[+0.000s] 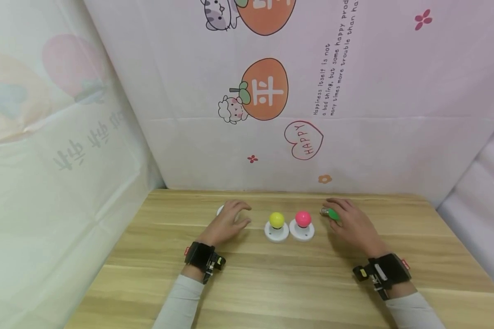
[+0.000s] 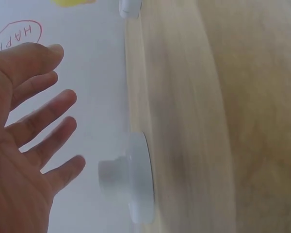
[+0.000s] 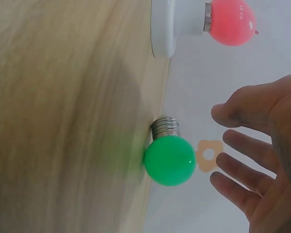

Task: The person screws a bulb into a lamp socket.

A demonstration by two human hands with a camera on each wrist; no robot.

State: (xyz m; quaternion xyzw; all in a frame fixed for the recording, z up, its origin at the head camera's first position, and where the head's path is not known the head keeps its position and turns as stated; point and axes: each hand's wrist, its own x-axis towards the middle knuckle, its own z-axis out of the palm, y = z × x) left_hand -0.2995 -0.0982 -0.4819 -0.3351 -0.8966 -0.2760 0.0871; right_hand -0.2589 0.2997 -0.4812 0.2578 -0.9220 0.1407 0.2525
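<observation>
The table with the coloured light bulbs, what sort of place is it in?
Probably a little filming corner, maybe indoors, though I can't be sure: printed sheets make walls behind and beside the wood-grain tabletop, and there are black wrist-worn cameras.

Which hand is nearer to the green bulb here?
Right. The right hand is close by the green bulb; the left hand is farther off, beyond the pink bulb and yellow bulb.
</observation>
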